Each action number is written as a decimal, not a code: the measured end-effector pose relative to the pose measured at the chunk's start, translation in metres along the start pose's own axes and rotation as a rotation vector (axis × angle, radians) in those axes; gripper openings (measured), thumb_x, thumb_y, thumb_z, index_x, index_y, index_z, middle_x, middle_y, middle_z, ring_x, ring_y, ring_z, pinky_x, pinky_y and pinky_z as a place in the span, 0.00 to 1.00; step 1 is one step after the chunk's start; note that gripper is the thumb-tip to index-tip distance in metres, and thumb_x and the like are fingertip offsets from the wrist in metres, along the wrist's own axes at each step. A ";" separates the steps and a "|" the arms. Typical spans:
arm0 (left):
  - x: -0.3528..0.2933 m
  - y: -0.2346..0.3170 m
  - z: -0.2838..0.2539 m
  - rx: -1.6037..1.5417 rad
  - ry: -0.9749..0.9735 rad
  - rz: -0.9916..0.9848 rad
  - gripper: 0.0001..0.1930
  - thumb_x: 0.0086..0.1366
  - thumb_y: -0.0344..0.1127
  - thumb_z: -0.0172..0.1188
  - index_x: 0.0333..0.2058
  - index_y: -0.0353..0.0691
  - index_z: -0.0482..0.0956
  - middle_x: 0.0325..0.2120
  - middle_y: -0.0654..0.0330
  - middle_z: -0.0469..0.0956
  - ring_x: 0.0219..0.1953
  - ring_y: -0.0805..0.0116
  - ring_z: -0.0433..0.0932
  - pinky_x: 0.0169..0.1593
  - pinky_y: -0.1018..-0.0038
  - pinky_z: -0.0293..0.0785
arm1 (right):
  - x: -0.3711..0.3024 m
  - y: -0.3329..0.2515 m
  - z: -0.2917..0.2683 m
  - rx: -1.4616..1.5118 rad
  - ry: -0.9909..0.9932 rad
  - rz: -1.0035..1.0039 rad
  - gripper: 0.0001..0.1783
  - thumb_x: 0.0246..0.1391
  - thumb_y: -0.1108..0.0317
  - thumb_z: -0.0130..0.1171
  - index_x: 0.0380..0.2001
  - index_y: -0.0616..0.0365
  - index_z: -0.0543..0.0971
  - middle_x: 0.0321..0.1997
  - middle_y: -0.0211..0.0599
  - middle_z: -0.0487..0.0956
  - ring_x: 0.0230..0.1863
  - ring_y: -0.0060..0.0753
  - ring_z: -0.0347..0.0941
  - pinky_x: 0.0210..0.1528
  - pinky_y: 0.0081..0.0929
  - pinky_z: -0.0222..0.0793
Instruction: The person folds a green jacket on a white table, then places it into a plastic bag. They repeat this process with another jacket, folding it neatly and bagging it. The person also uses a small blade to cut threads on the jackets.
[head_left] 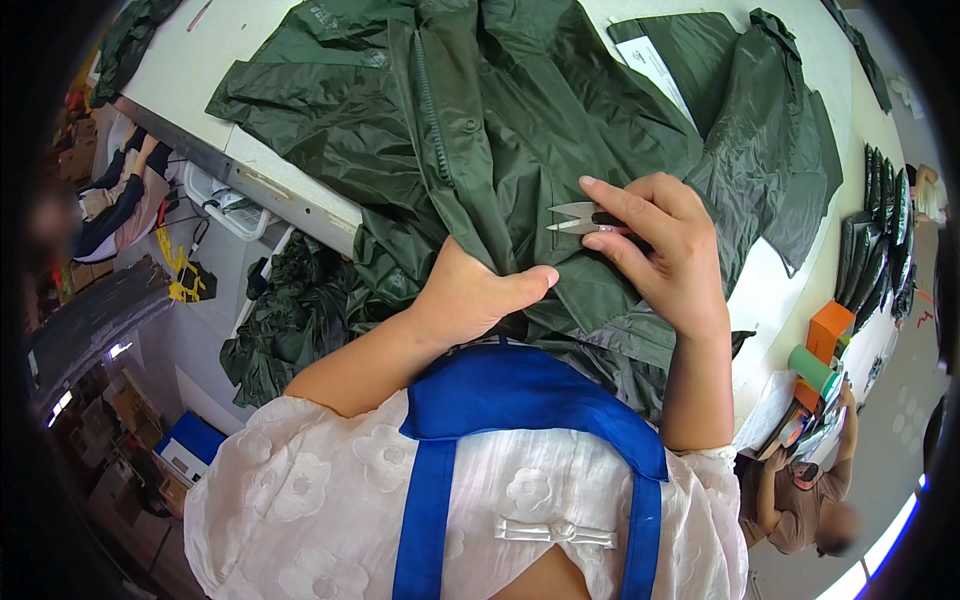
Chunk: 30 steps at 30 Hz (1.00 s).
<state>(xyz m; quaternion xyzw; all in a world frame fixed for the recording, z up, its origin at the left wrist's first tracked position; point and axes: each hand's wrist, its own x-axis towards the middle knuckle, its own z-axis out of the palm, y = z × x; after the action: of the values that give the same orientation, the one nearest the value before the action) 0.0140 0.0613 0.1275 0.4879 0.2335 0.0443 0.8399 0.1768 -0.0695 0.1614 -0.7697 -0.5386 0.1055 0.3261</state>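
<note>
A dark green raincoat-like jacket (330, 110) with a zipper (432, 110) down its front lies spread and rumpled over the white table. My left hand (480, 290) grips its near part; the fingers are hidden under the cloth, and the thumb lies on top, pointing right. Just right of that thumb, my right hand (665, 240) holds a small pair of thread snips (573, 218) between thumb and fingers. The snips' two pointed blades are apart and face left, close over the green fabric. Whether they touch the cloth or a thread, I cannot tell.
Another green garment (760, 110) with a white paper (655, 72) lies at the far right. More green cloth (295, 310) hangs below the table's left edge, near a white basket (225, 205). Black packages (870, 250), an orange box (830, 328) and a person (815, 490) are to the right.
</note>
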 end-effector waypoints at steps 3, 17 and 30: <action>0.000 -0.002 -0.001 -0.003 0.008 0.019 0.28 0.53 0.24 0.63 0.54 0.32 0.66 0.49 0.59 0.72 0.49 0.71 0.70 0.55 0.72 0.65 | -0.001 -0.002 0.002 0.016 0.001 0.023 0.19 0.40 0.63 0.67 0.40 0.51 0.82 0.25 0.29 0.73 0.27 0.32 0.68 0.30 0.30 0.61; 0.001 -0.009 -0.002 -0.035 0.006 0.059 0.26 0.53 0.24 0.64 0.51 0.32 0.69 0.47 0.60 0.74 0.48 0.71 0.71 0.54 0.73 0.66 | -0.008 -0.012 0.006 0.444 0.015 0.357 0.22 0.35 0.78 0.67 0.40 0.56 0.81 0.26 0.27 0.69 0.28 0.17 0.66 0.28 0.16 0.61; 0.002 -0.009 0.000 -0.098 0.018 0.058 0.29 0.53 0.23 0.65 0.54 0.31 0.66 0.50 0.59 0.72 0.51 0.71 0.69 0.56 0.73 0.64 | -0.011 -0.006 0.010 0.496 0.130 0.388 0.04 0.48 0.76 0.60 0.28 0.60 0.76 0.27 0.30 0.71 0.29 0.22 0.66 0.32 0.19 0.62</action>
<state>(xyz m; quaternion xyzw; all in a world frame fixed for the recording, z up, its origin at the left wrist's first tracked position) 0.0142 0.0576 0.1195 0.4523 0.2243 0.0843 0.8591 0.1625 -0.0743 0.1554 -0.7602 -0.3178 0.2445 0.5112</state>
